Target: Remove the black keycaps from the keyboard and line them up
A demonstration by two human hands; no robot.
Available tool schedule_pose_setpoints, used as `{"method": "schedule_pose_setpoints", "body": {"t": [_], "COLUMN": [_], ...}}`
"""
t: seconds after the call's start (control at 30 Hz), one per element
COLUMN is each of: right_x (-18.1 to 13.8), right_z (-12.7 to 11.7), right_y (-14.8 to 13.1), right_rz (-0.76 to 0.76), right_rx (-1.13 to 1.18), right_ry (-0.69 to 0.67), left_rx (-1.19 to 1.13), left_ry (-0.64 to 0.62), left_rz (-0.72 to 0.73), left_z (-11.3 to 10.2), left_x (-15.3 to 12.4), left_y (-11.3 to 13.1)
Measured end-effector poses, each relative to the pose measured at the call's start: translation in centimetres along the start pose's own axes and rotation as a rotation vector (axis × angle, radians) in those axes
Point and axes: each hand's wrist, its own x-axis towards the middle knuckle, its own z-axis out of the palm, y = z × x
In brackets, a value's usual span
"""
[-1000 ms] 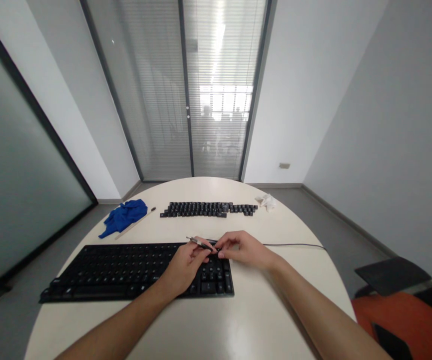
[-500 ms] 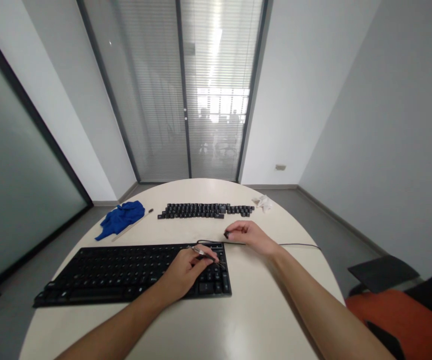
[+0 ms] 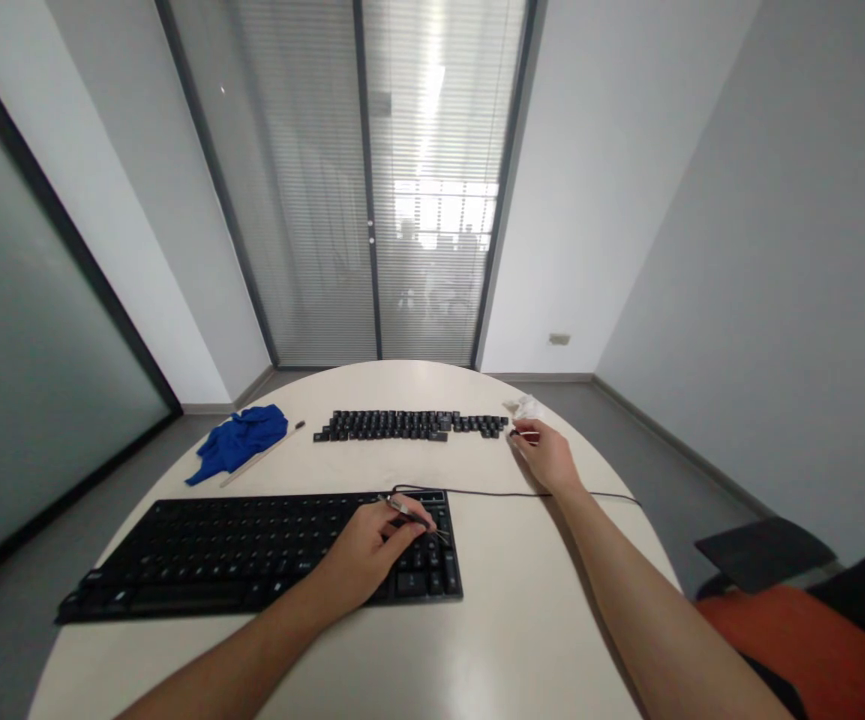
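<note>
A black keyboard (image 3: 252, 555) lies across the near part of the round table (image 3: 507, 620). My left hand (image 3: 368, 550) rests on its right end, fingers closed on a thin metal tool (image 3: 411, 514). My right hand (image 3: 548, 455) is stretched out to the far right, its fingertips pinched on a small black keycap (image 3: 514, 434) at the right end of the rows of loose black keycaps (image 3: 409, 424). A crumpled white tissue (image 3: 526, 407) lies just beyond that hand.
A blue cloth (image 3: 241, 440) and a thin stick (image 3: 263, 453) lie at the far left of the table. The keyboard's black cable (image 3: 492, 492) runs right toward the table edge. An orange chair (image 3: 814, 640) stands at the lower right. Glass doors with blinds are behind.
My right hand left the keyboard's right end with a keycap and moved away to the right end of the keycap rows. My left hand stayed on the keyboard with the tool.
</note>
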Motion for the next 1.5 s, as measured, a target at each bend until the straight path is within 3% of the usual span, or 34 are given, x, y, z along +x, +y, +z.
{"method": "schedule_pose_setpoints", "body": {"t": [0.2, 1.1, 1.4, 1.5], "right_x": [0.2, 0.2, -0.4, -1.1], "right_z": [1.0, 1.3, 1.0, 0.9], "right_y": [-0.1, -0.5, -2.7, -4.0], "right_rz": [-0.016, -0.015, -0.068, -0.147], "right_rx": [-0.085, -0.285, -0.283, -0.239], "right_ry": [-0.026, -0.010, 0.007, -0.082], "left_rx": [0.043, 0.043, 0.013, -0.040], "left_ry": [-0.009, -0.004, 0.060, 0.068], "left_rz": [0.012, -0.002, -0.066, -0.084], "left_z": [-0.2, 0.1, 0.2, 0.2], "left_x": [0.0, 0.1, 0.4, 0.5], "left_y": [0.3, 0.1, -0.2, -0.6]}}
